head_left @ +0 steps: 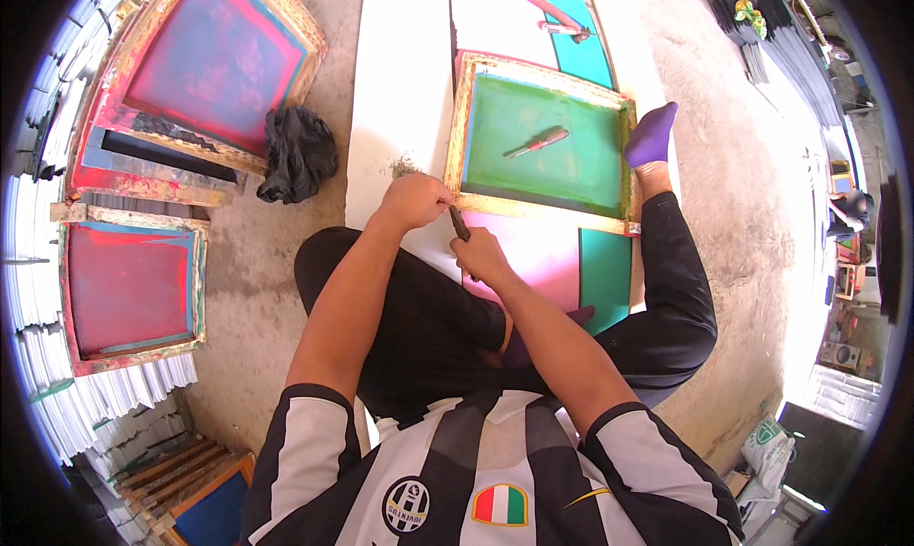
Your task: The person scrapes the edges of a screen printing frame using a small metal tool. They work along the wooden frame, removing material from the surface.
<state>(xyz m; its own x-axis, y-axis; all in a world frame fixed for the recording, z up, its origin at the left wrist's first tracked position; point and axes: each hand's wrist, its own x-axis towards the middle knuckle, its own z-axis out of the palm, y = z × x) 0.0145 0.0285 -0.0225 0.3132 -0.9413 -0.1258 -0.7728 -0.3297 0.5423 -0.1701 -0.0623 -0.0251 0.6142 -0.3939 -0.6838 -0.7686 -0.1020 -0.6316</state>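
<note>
A wooden screen-printing frame with green mesh lies flat in front of me, its near left corner close to my hands. My left hand is closed, its fingertips pinched at that corner; whatever they hold is too small to make out. Just below, my right hand grips a dark, rusty tool that looks like pliers, its tip pointing at the left fingertips. On the green mesh rests a screwdriver with a reddish handle. My foot in a purple sock touches the frame's right side.
Beyond the frame lie a hammer and a red tube-shaped thing on white and teal boards. Leaning at left are red-stained screen frames and a black plastic bag. At far right is another person.
</note>
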